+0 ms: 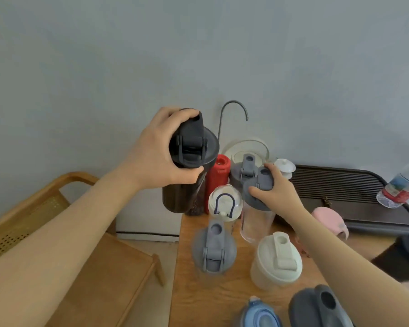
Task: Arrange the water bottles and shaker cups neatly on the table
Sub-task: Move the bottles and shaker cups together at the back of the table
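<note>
- Grey wall (198, 48) behind, wooden table (222, 293) at lower centre, rattan chair (33, 208) at 8 o'clock off the table's left edge
- left hand (158, 152) clenched round the black lid of the dark shaker (189, 166), held tilted in the air above the table's far left corner, at 11 o'clock of the cluster
- right hand (276, 187) grips the grey lid of the clear shaker (255, 218), fingers curled over the lid edge; shaker stands on the table at centre
- red bottle (219, 180) upright between the dark shaker and a second grey-lidded shaker (243, 171) at 12 o'clock, just behind the clear shaker
- clear-lidded bottle (224, 204) with a dark blue loop handle just left of the clear shaker, touching or nearly, cannot tell
- grey-lidded cup (213, 251) at 7 o'clock of the clear shaker, blurred
- cream shaker (276, 260) at 5 o'clock of it, upright
- blue-lidded bottle (260, 315) and dark grey lid (316, 308) at the bottom edge, 6 o'clock, cut off
- pink lid (328, 218) just right of the right forearm, near the dark slatted tray (340, 185) at 3 o'clock
- plastic water bottle (399, 185) on the tray's far right, tilted
- white kettle base (246, 147) with curved metal spout (232, 109) at 12 o'clock against the wall
</note>
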`<state>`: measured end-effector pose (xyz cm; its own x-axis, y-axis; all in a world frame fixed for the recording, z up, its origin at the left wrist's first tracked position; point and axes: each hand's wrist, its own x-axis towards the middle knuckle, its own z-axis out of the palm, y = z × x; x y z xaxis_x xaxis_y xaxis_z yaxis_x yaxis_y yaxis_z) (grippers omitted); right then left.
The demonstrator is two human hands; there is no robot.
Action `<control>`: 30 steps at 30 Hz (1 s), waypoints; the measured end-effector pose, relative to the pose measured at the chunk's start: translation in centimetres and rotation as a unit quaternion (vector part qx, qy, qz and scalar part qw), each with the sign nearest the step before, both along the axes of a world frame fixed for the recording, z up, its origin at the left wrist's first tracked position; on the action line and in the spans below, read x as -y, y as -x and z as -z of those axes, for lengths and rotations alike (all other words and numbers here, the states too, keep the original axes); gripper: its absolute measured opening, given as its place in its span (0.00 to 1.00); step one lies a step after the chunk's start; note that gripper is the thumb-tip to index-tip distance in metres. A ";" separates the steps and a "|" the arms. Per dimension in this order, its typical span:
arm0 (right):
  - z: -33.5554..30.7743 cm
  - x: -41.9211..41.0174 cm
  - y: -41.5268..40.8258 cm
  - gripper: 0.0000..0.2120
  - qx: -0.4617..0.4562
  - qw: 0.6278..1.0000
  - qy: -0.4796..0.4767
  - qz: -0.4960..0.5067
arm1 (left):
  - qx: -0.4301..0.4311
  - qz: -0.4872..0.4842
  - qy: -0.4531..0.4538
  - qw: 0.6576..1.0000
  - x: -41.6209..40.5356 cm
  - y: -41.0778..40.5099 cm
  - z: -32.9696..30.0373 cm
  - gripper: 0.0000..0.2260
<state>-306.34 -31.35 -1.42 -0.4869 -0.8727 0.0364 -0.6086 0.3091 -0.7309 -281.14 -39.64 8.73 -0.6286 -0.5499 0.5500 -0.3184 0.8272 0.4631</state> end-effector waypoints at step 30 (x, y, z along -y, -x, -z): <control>1.0 2.9 -8.2 0.42 -0.110 0.978 -0.175 -0.040 | 0.053 0.069 -0.287 0.954 5.1 0.4 18.9 0.47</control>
<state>-298.11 -34.29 -2.44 -0.4300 -0.8856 -0.1755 -0.7713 0.4614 -0.4385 -281.49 -44.71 -10.13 -0.7519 -0.6496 0.1124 -0.2948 0.4837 0.8241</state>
